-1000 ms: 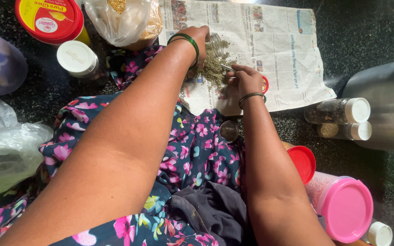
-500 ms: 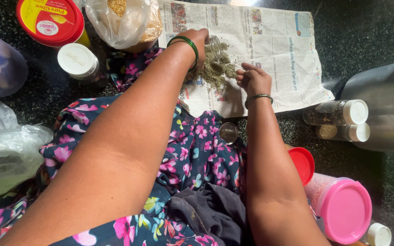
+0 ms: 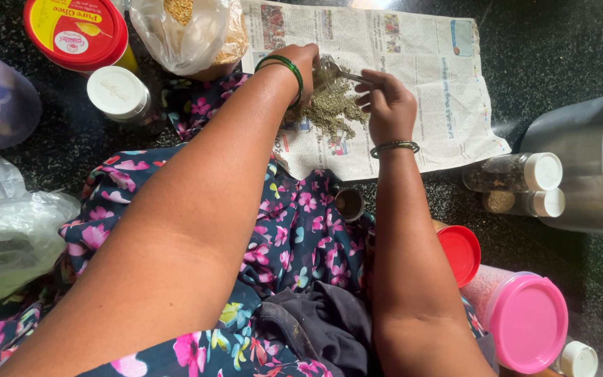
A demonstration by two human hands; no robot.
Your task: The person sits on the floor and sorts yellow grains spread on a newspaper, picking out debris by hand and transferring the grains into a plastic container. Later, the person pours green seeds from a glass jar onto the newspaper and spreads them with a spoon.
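A spoon [image 3: 347, 72] is being pinched by the right hand [image 3: 385, 105], its long axis running toward 10 o'clock into a small clear jar [image 3: 324, 73] being gripped by the left hand [image 3: 300, 64] over the seed pile [image 3: 333, 112].

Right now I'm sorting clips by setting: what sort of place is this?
Probably a home kitchen floor: dark speckled stone floor, lidded plastic storage jars, a steel canister, and greenish seeds heaped on spread newspaper.

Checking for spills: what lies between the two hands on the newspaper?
In the head view, a heap of greenish seeds on the newspaper lies between the left hand and right hand, plus a spoon.
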